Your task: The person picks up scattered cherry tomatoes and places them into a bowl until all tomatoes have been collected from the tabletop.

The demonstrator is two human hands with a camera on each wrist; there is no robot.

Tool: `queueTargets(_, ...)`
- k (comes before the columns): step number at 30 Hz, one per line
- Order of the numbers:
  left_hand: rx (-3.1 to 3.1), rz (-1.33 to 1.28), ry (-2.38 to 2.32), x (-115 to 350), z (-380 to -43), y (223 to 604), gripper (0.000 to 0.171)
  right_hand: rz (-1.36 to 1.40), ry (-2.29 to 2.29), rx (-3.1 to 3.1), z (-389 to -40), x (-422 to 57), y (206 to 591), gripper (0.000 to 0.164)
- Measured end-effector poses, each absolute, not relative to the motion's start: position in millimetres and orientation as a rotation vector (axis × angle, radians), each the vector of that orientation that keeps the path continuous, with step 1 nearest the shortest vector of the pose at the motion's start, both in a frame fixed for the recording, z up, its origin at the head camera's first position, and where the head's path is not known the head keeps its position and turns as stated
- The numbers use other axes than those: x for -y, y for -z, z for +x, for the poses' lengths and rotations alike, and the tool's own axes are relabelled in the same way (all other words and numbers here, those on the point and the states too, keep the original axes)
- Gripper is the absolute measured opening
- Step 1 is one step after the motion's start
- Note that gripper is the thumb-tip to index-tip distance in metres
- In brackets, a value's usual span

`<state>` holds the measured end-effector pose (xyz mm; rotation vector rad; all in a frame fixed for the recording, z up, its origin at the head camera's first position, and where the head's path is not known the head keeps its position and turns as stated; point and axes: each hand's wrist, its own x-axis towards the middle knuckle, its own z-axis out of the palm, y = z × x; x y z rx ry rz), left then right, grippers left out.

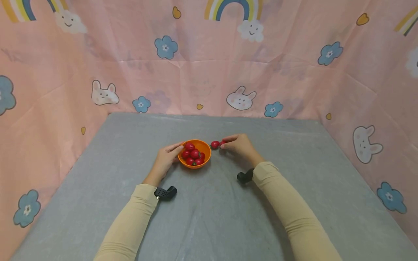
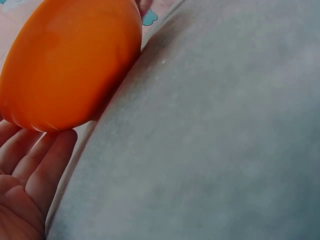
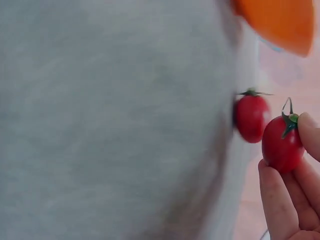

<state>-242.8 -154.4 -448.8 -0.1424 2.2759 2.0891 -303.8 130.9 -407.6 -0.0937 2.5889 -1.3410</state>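
An orange bowl [image 1: 209, 151] stands on the grey table, with several red cherry tomatoes [image 1: 194, 154] inside. At its left side my left hand [image 1: 164, 159] holds it, thumb at the rim and fingers [image 2: 42, 160] against the outer wall. To the right of the bowl, my right hand [image 1: 241, 146] pinches a cherry tomato [image 3: 282, 145] with a green stem between thumb and fingertips. Just left of that hand, another cherry tomato [image 1: 214, 144] lies on the table, its green stem pointing toward the bowl.
The grey tabletop [image 1: 202, 217] stretches out on all sides of the bowl. Behind it and at both sides hangs a pink curtain [image 1: 196, 72] with rainbows, rabbits and flowers. Each wrist wears a black device [image 1: 166, 193].
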Motion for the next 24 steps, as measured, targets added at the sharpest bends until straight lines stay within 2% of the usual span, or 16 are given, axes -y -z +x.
queueTargets(11, -2.269, -0.147, -2.094, 154, -242, 449, 0.042, -0.034, 1.349, -2.543, -299, -115, 382, 0.044)
queueTargets(24, -2.236, -0.168, -2.109, 154, -243, 449, 0.042, -0.175, 1.379, -2.482, -292, -80, 374, 0.044)
